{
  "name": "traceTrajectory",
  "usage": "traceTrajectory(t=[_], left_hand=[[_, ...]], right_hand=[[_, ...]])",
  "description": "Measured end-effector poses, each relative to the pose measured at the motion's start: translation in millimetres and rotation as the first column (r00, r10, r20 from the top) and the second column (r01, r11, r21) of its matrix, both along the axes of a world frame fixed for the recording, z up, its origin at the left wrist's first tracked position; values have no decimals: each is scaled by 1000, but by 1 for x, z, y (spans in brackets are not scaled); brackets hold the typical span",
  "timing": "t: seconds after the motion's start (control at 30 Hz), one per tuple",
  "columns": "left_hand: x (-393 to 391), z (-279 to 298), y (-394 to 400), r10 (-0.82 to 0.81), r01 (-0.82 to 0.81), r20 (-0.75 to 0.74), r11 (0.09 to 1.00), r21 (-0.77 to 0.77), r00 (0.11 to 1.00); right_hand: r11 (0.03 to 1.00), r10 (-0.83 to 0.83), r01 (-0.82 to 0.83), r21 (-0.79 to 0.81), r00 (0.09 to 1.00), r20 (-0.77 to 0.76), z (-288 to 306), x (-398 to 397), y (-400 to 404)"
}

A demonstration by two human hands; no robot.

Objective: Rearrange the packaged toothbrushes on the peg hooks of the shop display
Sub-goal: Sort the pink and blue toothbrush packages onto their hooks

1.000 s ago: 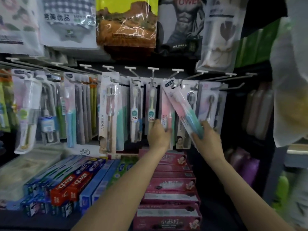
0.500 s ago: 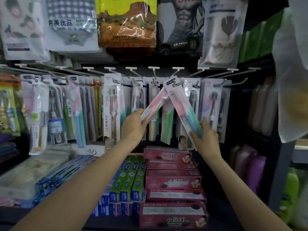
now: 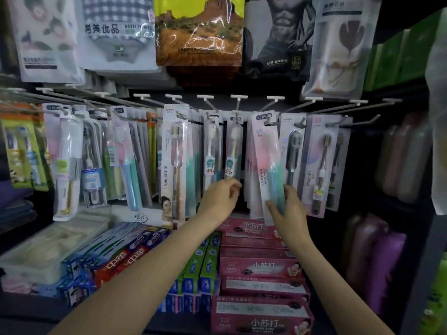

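The right hand (image 3: 289, 213) pinches the bottom end of a pink-and-teal toothbrush pack (image 3: 267, 165), thumb on the front and fingers behind it. The top of this pack, with its hang hole, lies at the tip of a peg hook (image 3: 269, 122) in the middle of the row, and the pack leans a little to the left. I cannot tell if the hole is already over the hook or only beside it.

The left hand (image 3: 221, 201) has its fingers curled at the lower edge of a hanging "CLEAN" toothbrush pack (image 3: 229, 155). It seems to pinch that edge, but the fingertips are blurred, so I cannot say this for sure. A second "CLEAN" pack (image 3: 210, 153) hangs just beside it on the left.

In my judgement, the step in hand is to seat the pink-and-teal pack on its hook while the left hand keeps the neighbour packs out of the way. The next move calls for a small push of the pack top toward the back wall, so that the hole slides along the wire, and then for a release so it hangs straight. Below the row lie pink toothpaste boxes (image 3: 261, 269).
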State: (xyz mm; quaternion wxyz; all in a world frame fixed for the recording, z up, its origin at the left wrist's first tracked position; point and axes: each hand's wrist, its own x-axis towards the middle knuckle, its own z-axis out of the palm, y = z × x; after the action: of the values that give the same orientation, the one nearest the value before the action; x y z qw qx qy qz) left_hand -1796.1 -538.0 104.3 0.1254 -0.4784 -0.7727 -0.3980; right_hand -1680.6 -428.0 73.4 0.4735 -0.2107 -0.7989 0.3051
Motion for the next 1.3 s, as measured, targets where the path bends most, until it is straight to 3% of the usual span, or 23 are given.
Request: traceTrajectory(t=[0.23,0.37,0.53,0.67,0.73,0.9,1.03,1.17,1.3], left_hand=[[-8,-10,-27,177,-116,-300,971,211,937],[-14,-9,-42,329,-119,-512,909,399,794],[-31,0,-59,518,-326,-283,791,518,807],[-35,4,-60,542,-397,-240,794,460,805],[-36,4,-62,537,-403,-209,792,460,817],[-45,4,-68,383,-290,-122,840,459,915],[-53,2,-74,351,-288,-57,842,456,935],[-65,4,-87,390,-324,-63,835,445,918],[-65,4,-92,404,-337,-79,843,419,911]], right_hand=[[998,-60,59,24,998,29,-5,-6,3],[953,-171,173,248,985,-27,-3,-9,-10],[821,-225,287,494,957,-182,21,-21,-31],[656,-89,-4,755,993,83,29,-51,-48],[736,-96,-31,676,984,150,29,-64,-45],[981,-65,29,194,982,178,33,-75,-39],[987,51,-23,-159,984,172,39,-83,-35],[989,24,4,-149,983,181,35,-88,-33],[979,111,-91,-184,989,100,30,-86,-42]])
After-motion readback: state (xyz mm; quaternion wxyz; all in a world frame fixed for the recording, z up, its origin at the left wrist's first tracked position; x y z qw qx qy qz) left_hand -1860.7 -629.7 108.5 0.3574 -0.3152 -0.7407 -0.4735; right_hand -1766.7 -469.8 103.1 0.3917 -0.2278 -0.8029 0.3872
